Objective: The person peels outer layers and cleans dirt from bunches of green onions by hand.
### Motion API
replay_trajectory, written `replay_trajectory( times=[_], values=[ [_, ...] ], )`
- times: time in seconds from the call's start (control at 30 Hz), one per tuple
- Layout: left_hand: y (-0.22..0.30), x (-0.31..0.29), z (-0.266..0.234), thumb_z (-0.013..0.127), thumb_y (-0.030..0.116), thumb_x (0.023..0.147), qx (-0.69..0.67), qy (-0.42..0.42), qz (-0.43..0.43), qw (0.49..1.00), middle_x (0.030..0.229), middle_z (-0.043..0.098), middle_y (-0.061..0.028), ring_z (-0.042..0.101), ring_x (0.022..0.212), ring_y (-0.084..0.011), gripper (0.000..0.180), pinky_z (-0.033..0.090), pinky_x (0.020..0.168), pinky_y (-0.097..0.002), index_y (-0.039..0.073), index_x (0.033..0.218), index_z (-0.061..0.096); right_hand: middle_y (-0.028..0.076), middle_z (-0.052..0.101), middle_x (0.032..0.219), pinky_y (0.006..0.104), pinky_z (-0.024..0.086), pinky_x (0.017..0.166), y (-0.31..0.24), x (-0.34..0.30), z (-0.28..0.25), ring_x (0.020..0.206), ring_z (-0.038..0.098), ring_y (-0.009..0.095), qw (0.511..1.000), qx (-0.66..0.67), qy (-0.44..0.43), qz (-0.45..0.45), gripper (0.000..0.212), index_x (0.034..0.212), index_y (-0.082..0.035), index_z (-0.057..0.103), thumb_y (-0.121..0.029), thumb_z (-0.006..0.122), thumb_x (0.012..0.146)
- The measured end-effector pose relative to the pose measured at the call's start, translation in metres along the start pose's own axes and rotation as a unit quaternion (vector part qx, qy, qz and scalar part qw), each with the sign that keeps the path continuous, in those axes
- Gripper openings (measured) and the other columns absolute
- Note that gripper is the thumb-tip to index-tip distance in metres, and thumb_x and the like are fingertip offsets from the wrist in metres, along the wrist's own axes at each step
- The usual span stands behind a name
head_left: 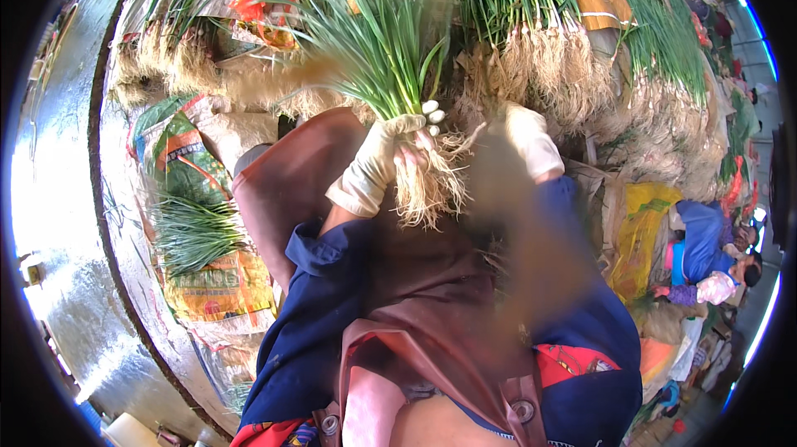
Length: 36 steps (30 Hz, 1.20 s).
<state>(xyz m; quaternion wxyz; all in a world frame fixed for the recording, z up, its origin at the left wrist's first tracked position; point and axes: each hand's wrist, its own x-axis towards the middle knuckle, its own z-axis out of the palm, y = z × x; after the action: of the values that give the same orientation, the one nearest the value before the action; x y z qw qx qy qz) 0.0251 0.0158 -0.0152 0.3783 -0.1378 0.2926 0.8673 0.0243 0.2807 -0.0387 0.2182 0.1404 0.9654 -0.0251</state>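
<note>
Left hand [374, 158] around stalks [388, 53], right hand [530, 140] outstretched

a partly blurred gap parts the held bunch [388, 57] from the right hand [532, 140]. ahead, heaped rooted stalks [535, 53] block the way

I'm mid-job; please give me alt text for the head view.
A gloved left hand grips a bunch of spring onions, green leaves pointing away and pale roots toward the wearer's brown apron; the gloved right hand is to its right, its fingers blurred. More spring onions lie beyond, and another person is at far right.
</note>
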Motion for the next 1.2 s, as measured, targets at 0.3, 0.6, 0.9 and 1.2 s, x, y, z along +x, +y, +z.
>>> replay_trajectory(
  times=[0.3,0.6,0.9,1.2],
  values=[
    [-0.002,0.009,-0.031,0.055,0.009,0.078,0.111,-0.001,0.01,0.994,0.104,0.064,-0.013,0.062,0.074,-0.0164,0.044,0.046,0.043,-0.0184,-0.006,0.119,0.051,0.003,0.059,0.078,0.0292,0.045,0.052,-0.12,-0.036,-0.08,0.063,0.057,0.015,0.843,-0.245,0.359,-0.318,0.025,0.106,-0.009,0.056,-0.023,0.05,0.086],
    [0.003,0.015,-0.03,0.056,0.01,0.08,0.178,-0.007,-0.008,0.984,0.087,0.065,-0.01,0.061,0.063,-0.0147,0.033,0.045,0.041,-0.0192,-0.004,0.11,0.057,0.008,0.059,0.072,0.0309,0.046,0.064,-0.093,-0.015,-0.054,0.071,0.058,0.02,0.913,0.205,0.098,-0.34,0.026,0.084,-0.005,0.058,-0.029,0.048,0.09],
    [0.011,0.003,-0.017,0.057,0.008,0.08,0.022,-0.002,0.05,0.999,0.102,0.063,-0.0113,0.062,0.077,-0.0191,0.038,0.052,0.05,-0.0269,-0.002,0.116,0.052,-0.003,0.051,0.06,0.0192,0.04,0.048,-0.026,0.045,-0.121,0.054,0.048,0.007,0.838,0.502,0.194,-0.088,0.036,0.082,-0.01,0.054,-0.043,0.043,0.09],
    [0.005,0.014,-0.016,0.056,0.003,0.079,-0.094,-0.078,0.061,0.991,0.113,0.059,-0.014,0.059,0.084,-0.0198,0.043,0.051,0.07,-0.0293,-0.002,0.121,0.048,0.003,0.062,0.082,0.0302,0.045,0.073,-0.006,0.072,-0.086,0.075,0.058,0.015,0.944,0.286,0.142,0.089,0.035,0.096,-0.01,0.061,-0.042,0.052,0.087]
  ],
)
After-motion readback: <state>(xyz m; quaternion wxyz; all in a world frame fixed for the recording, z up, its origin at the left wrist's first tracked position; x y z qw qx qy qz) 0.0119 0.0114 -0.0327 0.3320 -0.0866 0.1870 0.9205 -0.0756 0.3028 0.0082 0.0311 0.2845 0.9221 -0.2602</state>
